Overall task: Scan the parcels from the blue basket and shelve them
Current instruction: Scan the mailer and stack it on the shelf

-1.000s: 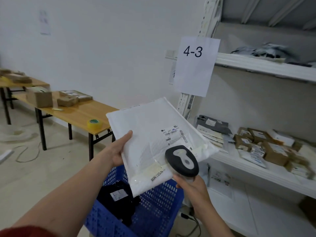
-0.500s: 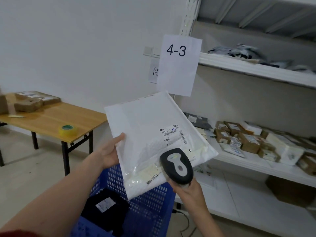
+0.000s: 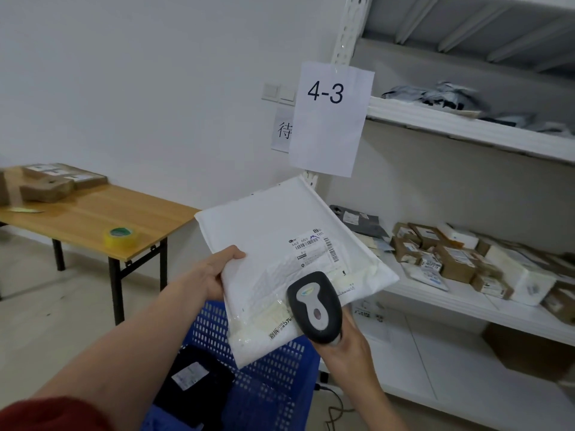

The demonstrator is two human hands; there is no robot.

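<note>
shelf [image 3: 466, 132] R, boxes [image 3: 454, 262] on mid level | wood surface [image 3: 93, 213] far L | blue basket [image 3: 264, 384] near centre, black parcel [image 3: 199, 381] inside | white parcel [image 3: 273, 237] held above basket, label up | scanner [image 3: 314, 306] over parcel's near-R corner | L hand [image 3: 211, 275] grip: thumb on top, pinching parcel's L edge | R hand [image 3: 348, 346] grip: wrapped round scanner handle | tape roll [image 3: 119, 236] on surface

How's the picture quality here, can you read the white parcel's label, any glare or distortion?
Head view: light is soft and even, no hard shadows or strong glare; the 4-3 sign reads sharply; the label on the white parcel shows barcodes, but its small print is too soft to read; the shelf upright leans from wide-angle distortion; the grey bags above look blurred.
</note>
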